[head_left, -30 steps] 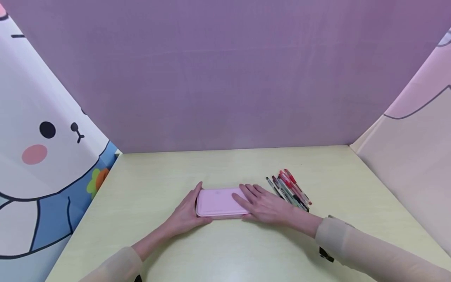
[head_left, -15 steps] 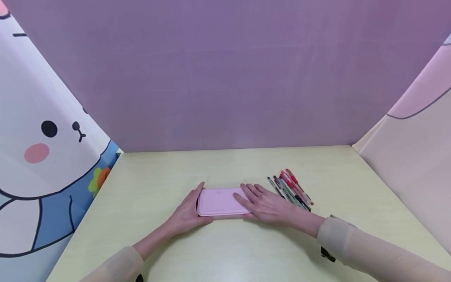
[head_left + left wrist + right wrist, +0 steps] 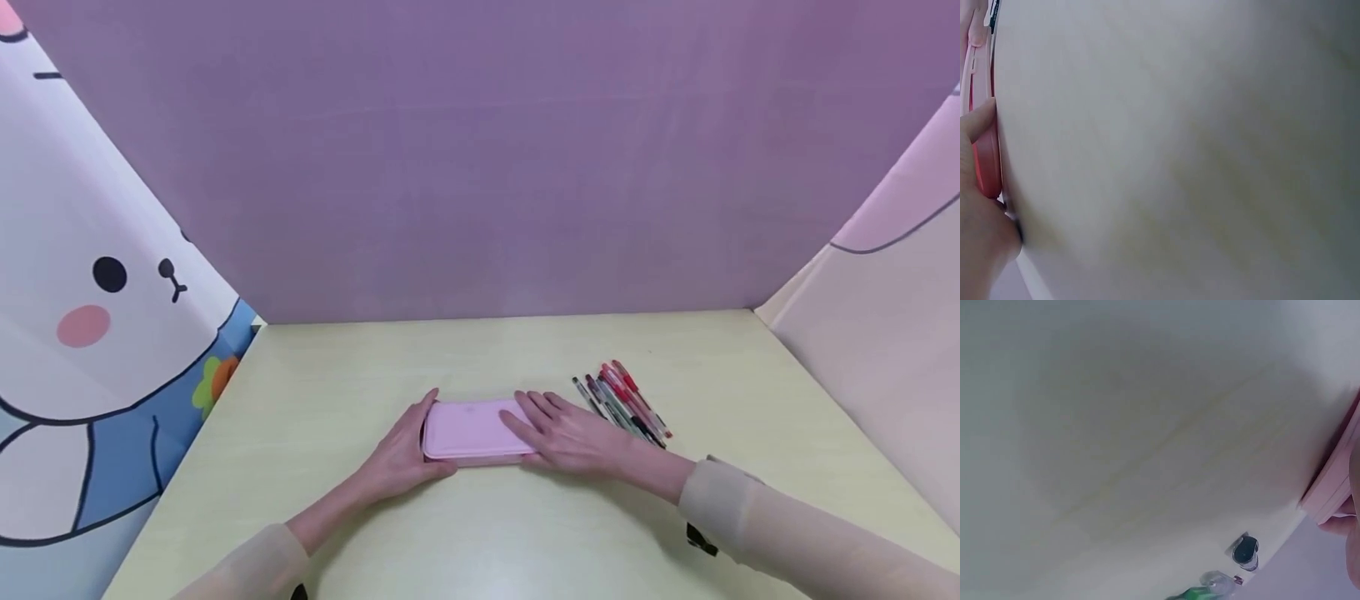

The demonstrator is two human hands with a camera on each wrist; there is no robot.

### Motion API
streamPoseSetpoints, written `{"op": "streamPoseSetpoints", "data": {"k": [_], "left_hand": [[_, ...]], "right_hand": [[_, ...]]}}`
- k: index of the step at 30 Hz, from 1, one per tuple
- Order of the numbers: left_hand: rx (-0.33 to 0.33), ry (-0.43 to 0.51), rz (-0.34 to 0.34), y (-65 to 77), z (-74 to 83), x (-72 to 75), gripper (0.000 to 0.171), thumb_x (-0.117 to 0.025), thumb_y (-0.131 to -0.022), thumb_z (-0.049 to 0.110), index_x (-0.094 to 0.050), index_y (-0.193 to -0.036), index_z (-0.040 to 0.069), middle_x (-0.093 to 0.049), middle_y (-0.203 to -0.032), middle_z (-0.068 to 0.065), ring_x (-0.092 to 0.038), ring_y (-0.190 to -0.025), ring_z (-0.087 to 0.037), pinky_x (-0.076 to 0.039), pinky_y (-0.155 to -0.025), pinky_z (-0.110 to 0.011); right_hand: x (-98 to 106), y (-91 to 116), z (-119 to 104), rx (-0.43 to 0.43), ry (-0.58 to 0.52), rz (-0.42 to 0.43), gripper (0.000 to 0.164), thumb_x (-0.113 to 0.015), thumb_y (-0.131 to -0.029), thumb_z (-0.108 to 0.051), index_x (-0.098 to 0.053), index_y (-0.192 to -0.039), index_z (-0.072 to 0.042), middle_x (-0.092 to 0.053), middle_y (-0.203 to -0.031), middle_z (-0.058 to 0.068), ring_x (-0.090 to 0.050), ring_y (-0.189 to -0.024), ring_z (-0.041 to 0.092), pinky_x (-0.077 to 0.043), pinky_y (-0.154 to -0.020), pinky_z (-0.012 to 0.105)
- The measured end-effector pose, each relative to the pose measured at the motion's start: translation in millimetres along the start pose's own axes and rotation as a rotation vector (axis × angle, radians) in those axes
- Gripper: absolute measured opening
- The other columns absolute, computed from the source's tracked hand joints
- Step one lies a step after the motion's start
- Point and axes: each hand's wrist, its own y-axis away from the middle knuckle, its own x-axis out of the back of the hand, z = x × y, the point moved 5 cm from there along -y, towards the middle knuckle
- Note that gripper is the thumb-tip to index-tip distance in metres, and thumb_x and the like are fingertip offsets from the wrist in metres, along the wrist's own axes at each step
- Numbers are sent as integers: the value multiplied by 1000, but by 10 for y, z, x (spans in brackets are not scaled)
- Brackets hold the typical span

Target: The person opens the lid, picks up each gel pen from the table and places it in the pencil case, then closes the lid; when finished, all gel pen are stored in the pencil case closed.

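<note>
A pink rectangular pencil case (image 3: 476,430) lies flat on the table, its lid facing up. Its left end is gripped by my left hand (image 3: 397,454), thumb along the near side and fingers at the far side. My right hand (image 3: 572,437) holds the right end, with fingers spread over the lid and the thumb low at the near edge. In the left wrist view, a reddish strip shows along the side of the case (image 3: 985,162), beside the left thumb. The right wrist view catches only a corner of the case (image 3: 1329,490) and part of the right hand (image 3: 1354,531).
Several pens (image 3: 622,402) with red, black and grey parts lie in a loose bundle just beyond the right wrist. The pale wooden table (image 3: 360,358) ends at a purple backdrop (image 3: 487,167). Printed cartoon panels (image 3: 112,333) stand along the sides.
The whole view has shifted slightly, so everything sits a little farther right. Both hands keep the same hold on the pencil case, and the pens stay put.
</note>
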Motion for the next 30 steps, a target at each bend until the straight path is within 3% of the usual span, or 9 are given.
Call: {"op": "streamPoseSetpoints", "data": {"k": [8, 14, 18, 24, 27, 30], "left_hand": [[-6, 22, -29, -41, -2, 44, 120, -89, -77, 36, -14, -166, 10, -40, -161, -18, -44, -146, -33, -35, -124, -55], [27, 73, -62, -22, -43, 31, 125, -90, -75, 37, -9, -166, 9, -35, -165, -17, -38, -150, -35, -32, -125, -59], [42, 98, -57, -13, -56, 26, 130, -92, -72, 35, -7, -165, 6, -38, -163, -15, -34, -153, -36, -28, -127, -60], [73, 29, -46, -13, -56, 50, 124, -93, -68, 41, -21, -161, 3, -11, -173, -21, 0, -162, -42, -11, -129, -65], [74, -3, -50, -21, -52, 61, 121, -93, -68, 44, -26, -159, 0, -10, -173, -21, 2, -161, -45, -7, -130, -62], [88, -23, -63, -24, -43, 68, 129, -92, -68, 46, -17, -162, -1, -9, -172, -23, 2, -160, -46, -5, -131, -61]], "right_hand": [[74, -35, 70, 2, -16, 26, 69, -45, -105, -57, -39, -159, -14, -54, -152, 21, -62, -134, 33, -55, -109, 45], [78, -42, 99, -2, -108, -19, 68, -42, -106, -56, -37, -160, -15, -51, -155, 20, -59, -138, 33, -53, -111, 47], [99, -29, 131, -25, -203, -65, 68, -41, -107, -56, -33, -162, -18, -48, -159, 17, -58, -139, 32, -51, -113, 46], [109, -2, 225, -79, -412, -104, 65, -42, -107, -55, -31, -163, -23, -43, -163, 15, -54, -142, 34, -48, -116, 50], [129, -16, 294, -129, -551, -132, 61, -39, -107, -56, -34, -162, -28, -43, -164, 12, -53, -143, 36, -48, -116, 53], [135, -41, 375, -172, -678, -141, 59, -39, -107, -59, -39, -159, -32, -46, -162, 8, -54, -143, 32, -49, -115, 53]]}}
